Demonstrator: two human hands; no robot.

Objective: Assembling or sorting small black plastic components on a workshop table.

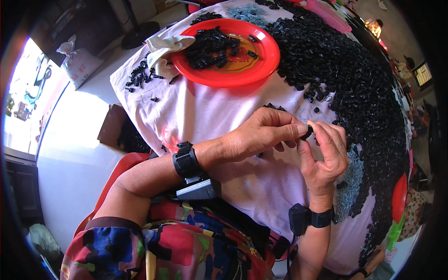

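My left hand [270, 129] and my right hand [326, 151] meet over the cloth-covered table, fingertips pinched together. Between them is a small black plastic part [308, 133], gripped from both sides. The fingers cover much of it, so its full shape cannot be made out. A few similar black pieces [274, 107] show just beyond my left hand. To the right of my right hand lies a heap of thin light-blue pieces [351, 182], too small to name.
A red plate [228, 80] holding black parts stands at the far side, with a whitish cloth [161, 56] at its left rim. A large pile of black parts [345, 70] spreads along the right. A cardboard box [112, 128] sits left of the table [200, 109].
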